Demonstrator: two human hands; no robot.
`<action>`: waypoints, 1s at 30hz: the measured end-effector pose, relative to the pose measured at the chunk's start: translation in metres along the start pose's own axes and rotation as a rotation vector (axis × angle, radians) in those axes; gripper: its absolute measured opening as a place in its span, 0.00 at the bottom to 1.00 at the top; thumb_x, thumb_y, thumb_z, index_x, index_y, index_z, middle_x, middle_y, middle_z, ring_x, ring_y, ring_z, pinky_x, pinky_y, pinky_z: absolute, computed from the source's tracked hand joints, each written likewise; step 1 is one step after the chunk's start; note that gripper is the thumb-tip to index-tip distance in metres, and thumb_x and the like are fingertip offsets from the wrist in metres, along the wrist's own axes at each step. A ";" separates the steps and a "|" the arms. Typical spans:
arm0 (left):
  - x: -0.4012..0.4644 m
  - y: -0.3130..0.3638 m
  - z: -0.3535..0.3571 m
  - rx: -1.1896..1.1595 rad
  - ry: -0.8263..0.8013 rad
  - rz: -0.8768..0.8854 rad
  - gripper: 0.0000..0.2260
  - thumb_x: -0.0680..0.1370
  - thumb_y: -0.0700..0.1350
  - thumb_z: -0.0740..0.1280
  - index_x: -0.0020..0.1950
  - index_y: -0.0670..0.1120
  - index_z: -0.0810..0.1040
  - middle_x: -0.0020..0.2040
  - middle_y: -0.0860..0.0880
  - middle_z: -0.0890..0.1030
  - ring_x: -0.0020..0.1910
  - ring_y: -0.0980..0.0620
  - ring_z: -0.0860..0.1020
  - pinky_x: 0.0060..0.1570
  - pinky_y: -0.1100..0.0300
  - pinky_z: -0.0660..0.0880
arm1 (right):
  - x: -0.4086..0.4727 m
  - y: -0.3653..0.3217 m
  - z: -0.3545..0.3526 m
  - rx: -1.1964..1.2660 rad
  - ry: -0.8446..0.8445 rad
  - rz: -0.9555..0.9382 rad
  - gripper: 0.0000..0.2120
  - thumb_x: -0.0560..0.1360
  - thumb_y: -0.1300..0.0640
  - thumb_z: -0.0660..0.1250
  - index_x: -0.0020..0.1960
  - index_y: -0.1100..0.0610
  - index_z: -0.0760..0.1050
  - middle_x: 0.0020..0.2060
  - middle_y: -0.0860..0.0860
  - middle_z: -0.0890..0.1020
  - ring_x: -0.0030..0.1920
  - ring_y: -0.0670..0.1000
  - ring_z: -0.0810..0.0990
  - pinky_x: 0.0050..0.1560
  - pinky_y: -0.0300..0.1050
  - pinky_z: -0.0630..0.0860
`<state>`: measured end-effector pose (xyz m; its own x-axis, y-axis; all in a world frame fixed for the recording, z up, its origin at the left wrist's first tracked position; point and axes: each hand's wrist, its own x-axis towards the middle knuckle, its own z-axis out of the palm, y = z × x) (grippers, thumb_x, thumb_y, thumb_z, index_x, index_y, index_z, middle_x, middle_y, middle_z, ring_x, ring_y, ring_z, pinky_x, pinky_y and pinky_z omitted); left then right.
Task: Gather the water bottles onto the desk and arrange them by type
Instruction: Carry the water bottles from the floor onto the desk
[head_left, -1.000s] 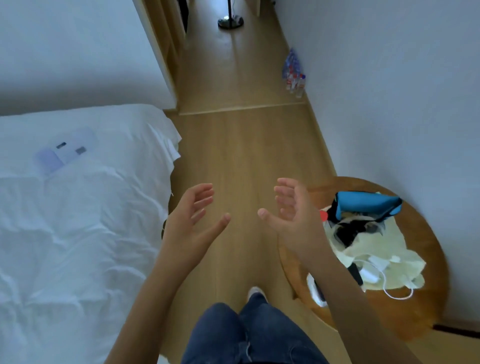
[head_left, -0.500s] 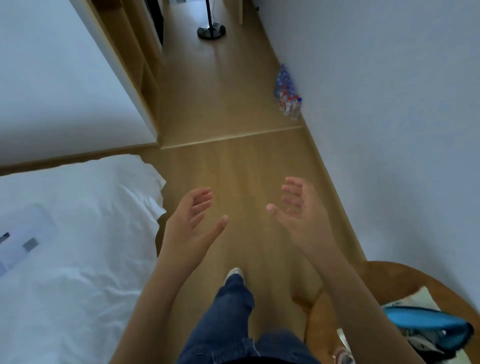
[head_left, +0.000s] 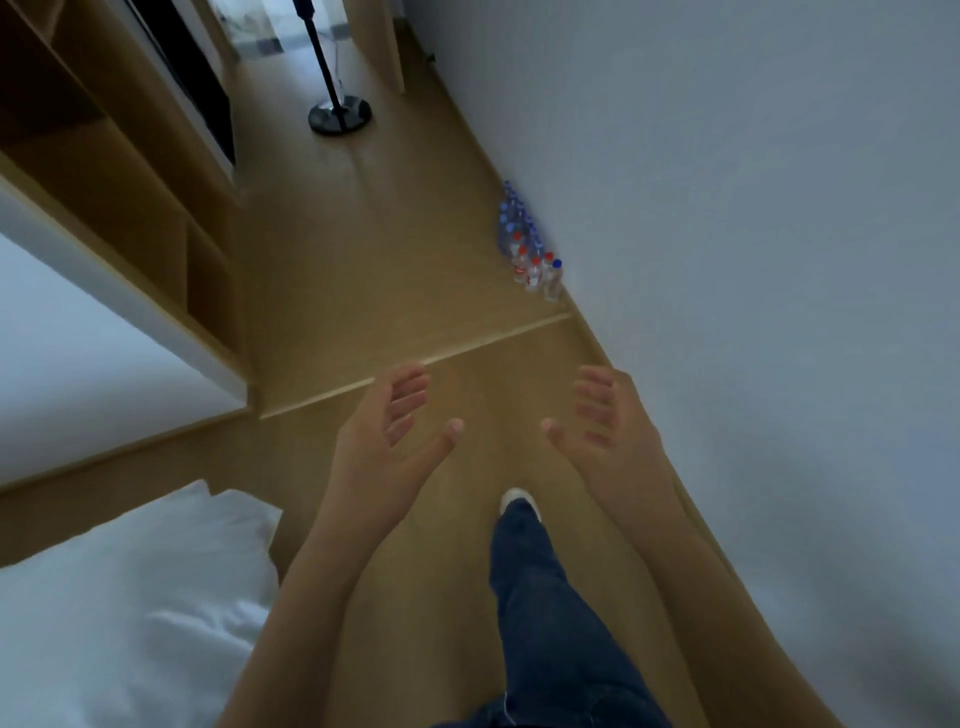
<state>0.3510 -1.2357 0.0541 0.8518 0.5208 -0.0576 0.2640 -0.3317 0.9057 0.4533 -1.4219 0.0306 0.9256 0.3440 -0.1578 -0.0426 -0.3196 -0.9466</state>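
Note:
A cluster of several small clear water bottles (head_left: 530, 249) stands on the wooden floor against the right wall, some with blue caps, some with red caps. My left hand (head_left: 387, 441) and my right hand (head_left: 610, 431) are held out in front of me, palms facing each other, fingers relaxed, holding nothing. Both hands are well short of the bottles. No desk is in view.
A white bed (head_left: 130, 597) fills the lower left. A wooden shelf unit (head_left: 130, 208) lines the left side. A black lamp base (head_left: 340, 114) stands on the floor far ahead. A white wall (head_left: 753, 260) runs along the right. My leg and white shoe (head_left: 514, 501) step forward.
I have walked forward: the round side table has dropped out of view, the bed has slid back, and the bottles have come closer. My hands stay empty in the same pose.

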 end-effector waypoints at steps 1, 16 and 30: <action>0.030 0.004 0.005 -0.019 -0.006 -0.003 0.23 0.74 0.47 0.74 0.66 0.56 0.70 0.60 0.62 0.76 0.60 0.66 0.76 0.63 0.60 0.74 | 0.029 -0.004 0.000 -0.006 0.015 -0.002 0.26 0.73 0.54 0.75 0.65 0.43 0.66 0.61 0.43 0.74 0.62 0.45 0.75 0.59 0.39 0.73; 0.394 0.024 0.003 -0.126 0.000 -0.055 0.21 0.73 0.44 0.75 0.61 0.59 0.71 0.62 0.57 0.77 0.62 0.62 0.76 0.62 0.65 0.73 | 0.398 -0.095 0.037 -0.056 0.009 -0.004 0.25 0.73 0.58 0.74 0.65 0.49 0.68 0.62 0.50 0.77 0.61 0.50 0.77 0.62 0.50 0.76; 0.747 -0.012 -0.059 -0.123 -0.161 -0.014 0.22 0.73 0.42 0.76 0.57 0.63 0.73 0.59 0.63 0.77 0.61 0.67 0.76 0.60 0.72 0.72 | 0.689 -0.165 0.152 -0.096 0.160 0.074 0.26 0.72 0.57 0.75 0.67 0.52 0.68 0.58 0.46 0.76 0.58 0.48 0.78 0.58 0.45 0.76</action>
<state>0.9576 -0.7966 0.0245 0.9125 0.3886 -0.1278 0.2272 -0.2216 0.9483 1.0410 -0.9979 0.0357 0.9696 0.1738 -0.1723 -0.0842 -0.4244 -0.9016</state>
